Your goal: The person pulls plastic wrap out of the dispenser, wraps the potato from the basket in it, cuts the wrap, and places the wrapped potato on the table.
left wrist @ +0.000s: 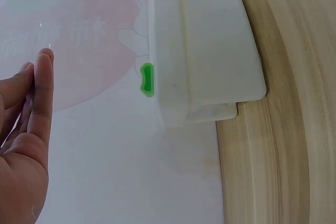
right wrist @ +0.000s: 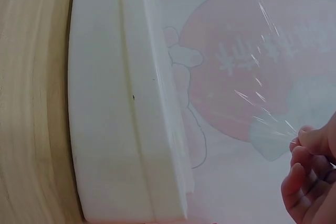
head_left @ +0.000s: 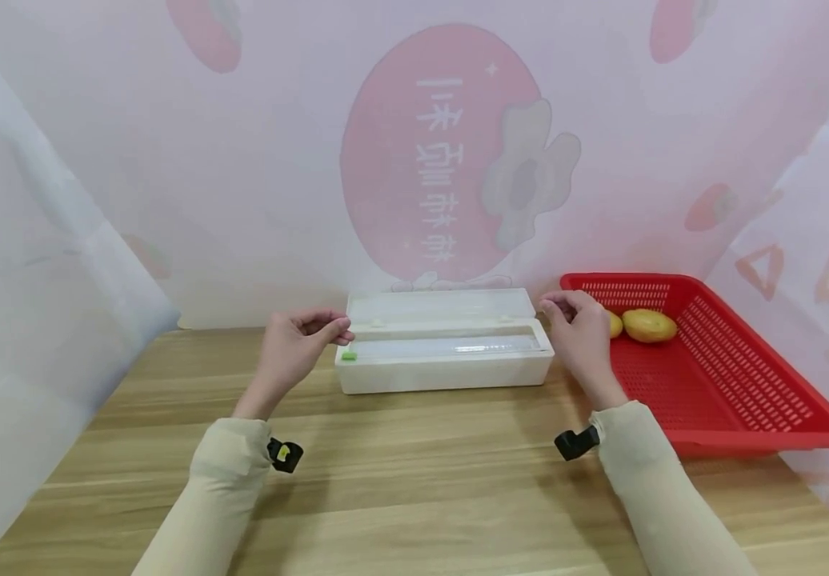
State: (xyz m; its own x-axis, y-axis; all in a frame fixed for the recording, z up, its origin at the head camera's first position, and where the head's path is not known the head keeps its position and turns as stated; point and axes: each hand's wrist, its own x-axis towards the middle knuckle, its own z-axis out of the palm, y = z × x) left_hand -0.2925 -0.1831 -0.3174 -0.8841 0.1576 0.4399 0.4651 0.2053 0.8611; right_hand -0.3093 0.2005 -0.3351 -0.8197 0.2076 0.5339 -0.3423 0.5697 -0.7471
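A white cling film dispenser box point(head_left: 446, 376) sits on the table, its lid point(head_left: 443, 305) raised at the back and a roll of film point(head_left: 486, 345) inside. On its left end is a green cutter slider point(left wrist: 147, 80). My left hand point(head_left: 294, 346) is raised over the box's left end, thumb and fingertips pinching the clear film, which shows as faint glints. Over the right end, my right hand point(head_left: 582, 336) pinches the other side; in the right wrist view, bright creases in the cling film point(right wrist: 257, 82) run to its fingertips. The sheet is stretched between both hands.
A red perforated plastic basket point(head_left: 753, 360) stands right of the box, close beside the right forearm. Inside it lie yellow oval fruits or potatoes point(head_left: 649, 326). A printed pale curtain point(head_left: 278, 200) hangs right behind the box, above the wooden table point(head_left: 414, 488).
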